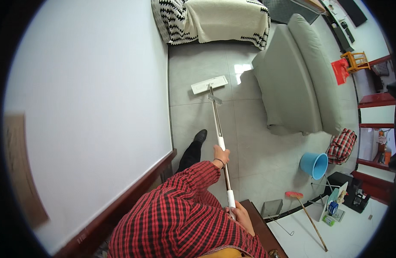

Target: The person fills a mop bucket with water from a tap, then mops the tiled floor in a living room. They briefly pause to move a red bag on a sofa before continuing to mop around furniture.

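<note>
A flat mop (218,119) with a metal pole and white grips reaches away from me across the floor. My left hand (221,155), with a dark band at the wrist, is closed around the pole just below the upper white grip. Close to my body, my right hand (241,215) grasps the white grip at the pole's near end. The white rectangular mop head (209,84) rests on the grey tiles (198,117), slightly tilted across the view. A small grey bristled piece (214,99) sits on the pole just above the head.
A white wall (98,96) runs along the left. At the far end stands a seat draped with a cream-and-black throw (223,21). A grey covered sofa (291,84) flanks the right, with a blue bucket (309,164), checked bag (341,146), dustpan (272,208) and broom (309,216) nearer.
</note>
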`<control>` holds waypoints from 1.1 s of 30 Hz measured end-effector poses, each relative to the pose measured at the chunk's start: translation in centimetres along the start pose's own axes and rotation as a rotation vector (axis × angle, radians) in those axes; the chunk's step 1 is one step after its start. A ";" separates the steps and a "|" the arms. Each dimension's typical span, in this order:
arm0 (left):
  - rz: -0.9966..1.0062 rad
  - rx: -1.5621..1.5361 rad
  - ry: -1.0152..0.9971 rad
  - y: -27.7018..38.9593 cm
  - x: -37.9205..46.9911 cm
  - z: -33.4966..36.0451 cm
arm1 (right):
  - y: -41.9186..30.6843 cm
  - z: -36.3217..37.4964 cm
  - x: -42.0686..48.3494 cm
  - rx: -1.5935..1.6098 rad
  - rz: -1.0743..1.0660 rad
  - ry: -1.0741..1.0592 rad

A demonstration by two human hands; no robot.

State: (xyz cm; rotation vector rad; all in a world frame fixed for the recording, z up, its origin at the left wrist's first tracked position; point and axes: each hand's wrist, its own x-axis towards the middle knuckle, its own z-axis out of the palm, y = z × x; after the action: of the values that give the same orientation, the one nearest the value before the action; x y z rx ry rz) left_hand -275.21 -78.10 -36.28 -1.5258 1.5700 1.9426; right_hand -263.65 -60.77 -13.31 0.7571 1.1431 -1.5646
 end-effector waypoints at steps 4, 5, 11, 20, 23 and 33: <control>0.068 0.005 0.046 7.0 9.1 -2.1 | -7.3 6.1 10.0 0.043 0.132 -0.106; 0.081 0.049 0.045 8.8 11.9 -3.0 | -9.3 7.8 12.6 0.055 0.147 -0.123; 0.044 0.113 0.029 18.3 26.7 -8.0 | -16.7 16.2 24.5 0.108 0.057 -0.240; -0.053 0.354 -0.053 9.4 33.1 -2.3 | -10.8 7.1 24.5 0.032 0.096 -0.082; -0.005 0.463 0.043 -0.6 19.3 5.0 | -6.6 -0.2 14.8 -0.235 0.152 0.132; -0.213 0.058 -0.206 -7.3 2.6 11.6 | -1.1 -9.4 2.0 -0.863 -0.014 0.292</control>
State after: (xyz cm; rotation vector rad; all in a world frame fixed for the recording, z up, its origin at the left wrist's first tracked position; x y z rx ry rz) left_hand -277.86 -66.75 -43.94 -1.3600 1.3109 1.8525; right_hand -266.00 -52.69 -18.05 0.3830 1.8495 -0.8269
